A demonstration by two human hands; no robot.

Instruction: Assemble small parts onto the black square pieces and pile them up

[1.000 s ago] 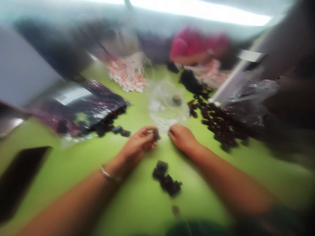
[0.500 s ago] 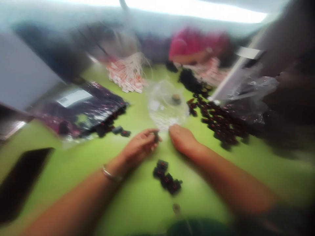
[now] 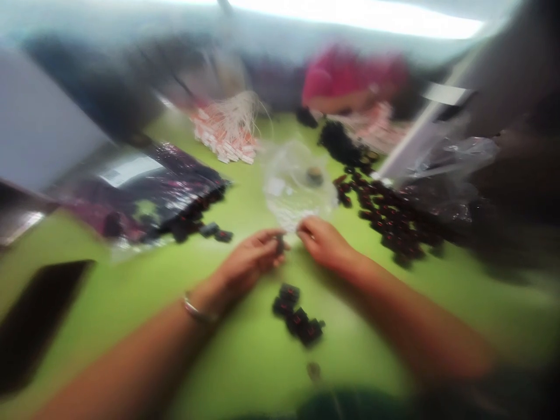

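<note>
**Small dark piece (image 3: 279, 244) pinched in the left grip (image 3: 247, 259)**

We find it held at the fingertips, presumably to keep it exposed towards the right grip (image 3: 326, 245). That grip's fingers are bunched beside a clear plastic bag (image 3: 300, 186); we cannot tell what they pinch. Black, red-marked blocks (image 3: 297, 322) lie nearer us, apparently within easy reach.

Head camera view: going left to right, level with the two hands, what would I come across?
Shiny plastic package → two loose dark pieces → left hand, pinching a small dark part → right hand → heap of dark pieces.
</note>
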